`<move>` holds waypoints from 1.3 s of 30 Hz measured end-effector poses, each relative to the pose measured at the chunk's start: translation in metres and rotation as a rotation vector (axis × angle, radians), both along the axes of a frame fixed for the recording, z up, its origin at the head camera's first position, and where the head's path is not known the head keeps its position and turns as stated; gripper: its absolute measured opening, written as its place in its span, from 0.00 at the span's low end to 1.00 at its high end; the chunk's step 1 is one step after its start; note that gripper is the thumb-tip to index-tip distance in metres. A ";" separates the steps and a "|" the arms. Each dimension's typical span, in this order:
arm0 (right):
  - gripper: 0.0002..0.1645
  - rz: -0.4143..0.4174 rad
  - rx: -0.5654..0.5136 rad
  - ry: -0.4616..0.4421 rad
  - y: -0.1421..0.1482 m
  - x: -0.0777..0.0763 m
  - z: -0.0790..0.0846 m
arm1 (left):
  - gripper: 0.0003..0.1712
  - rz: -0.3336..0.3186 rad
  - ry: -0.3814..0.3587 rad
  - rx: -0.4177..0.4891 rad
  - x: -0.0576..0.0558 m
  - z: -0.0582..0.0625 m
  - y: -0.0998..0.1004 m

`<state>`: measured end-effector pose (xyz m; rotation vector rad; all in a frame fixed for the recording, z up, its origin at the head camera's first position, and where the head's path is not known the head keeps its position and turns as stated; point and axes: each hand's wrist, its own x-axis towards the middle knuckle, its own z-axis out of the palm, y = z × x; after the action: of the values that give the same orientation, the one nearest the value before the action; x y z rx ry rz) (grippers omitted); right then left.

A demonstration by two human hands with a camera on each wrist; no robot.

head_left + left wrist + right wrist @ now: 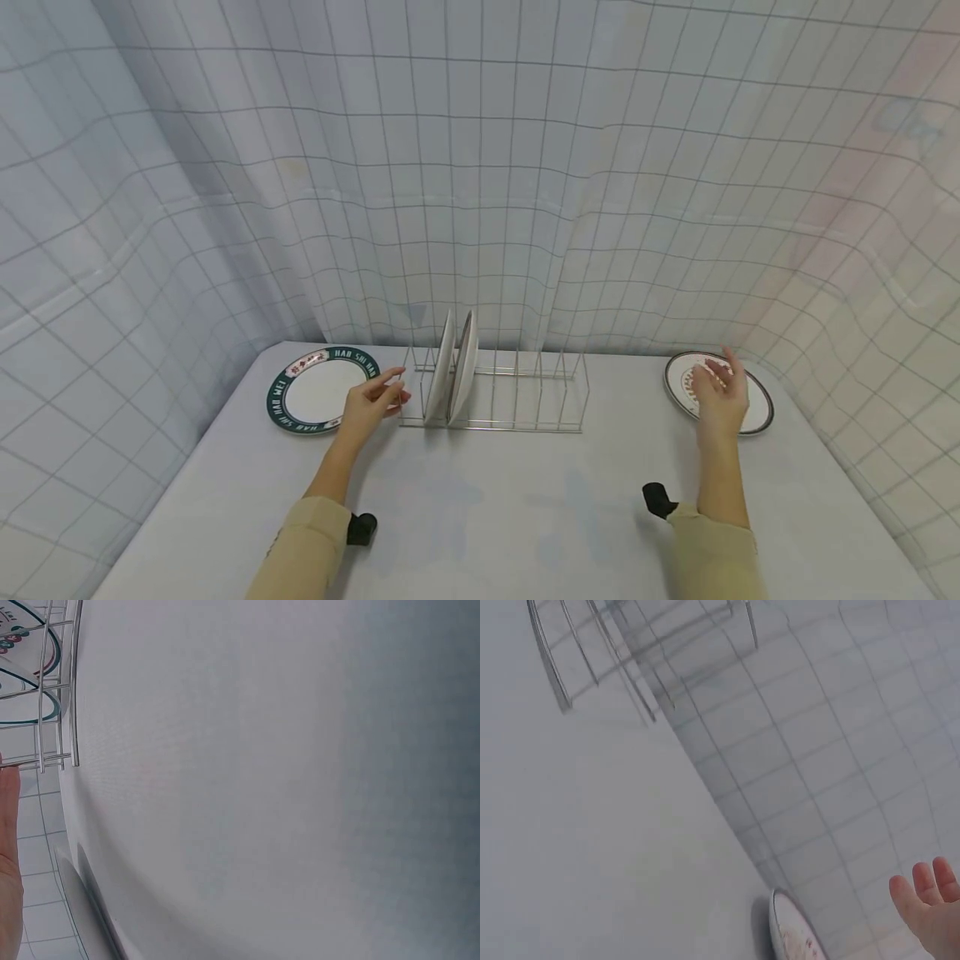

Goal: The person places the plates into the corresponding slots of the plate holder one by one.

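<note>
A wire dish rack (525, 429) stands at the back middle of the table, with two plates (465, 371) upright in its left part. At the rack's left end is my left hand (367, 407), fingertips right at the end wires; the left wrist view shows only part of this hand (9, 862), fingers extended. To its left lies a green-rimmed plate (279, 398) with lettering. On the right, my right hand (722, 408) overlaps a dark-rimmed white plate (761, 408) with a red pattern. Its fingers (924, 883) are spread loosely, apart from the plate in the right wrist view.
The white table (495, 517) holds the rack in the middle and a flat plate at either side. White grid-patterned curtains (480, 183) hang behind and along both sides. Black wrist mounts (660, 500) stick out inward from both sleeves.
</note>
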<state>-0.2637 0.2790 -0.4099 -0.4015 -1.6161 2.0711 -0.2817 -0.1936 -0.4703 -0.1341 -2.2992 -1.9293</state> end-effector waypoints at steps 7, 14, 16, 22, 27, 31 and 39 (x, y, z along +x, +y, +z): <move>0.35 -0.219 -0.075 -0.100 0.046 0.014 -0.032 | 0.22 -0.022 0.030 0.024 0.000 -0.001 -0.001; 0.34 -0.347 -0.092 -0.215 0.074 0.022 -0.057 | 0.22 -0.010 0.017 0.030 0.001 0.001 -0.001; 0.35 -0.343 -0.108 -0.268 0.079 0.022 -0.060 | 0.22 -0.013 0.021 0.027 0.001 0.001 -0.001; 0.39 -0.282 -0.180 -0.334 0.089 0.018 -0.066 | 0.22 -0.016 0.031 0.025 -0.001 -0.001 0.000; 0.41 -0.218 -0.209 -0.383 0.090 0.011 -0.069 | 0.22 -0.022 0.029 0.028 -0.001 -0.001 0.000; 0.42 -0.193 -0.242 -0.386 0.090 0.009 -0.070 | 0.22 -0.024 0.028 0.033 -0.001 -0.001 0.000; 0.43 -0.165 -0.252 -0.405 0.093 0.006 -0.073 | 0.22 -0.019 0.021 0.020 -0.002 -0.002 -0.001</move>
<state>-0.2580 0.3723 -0.4827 -1.0633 -1.4685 2.1666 -0.2832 -0.1942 -0.4721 -0.1737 -2.2723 -1.9500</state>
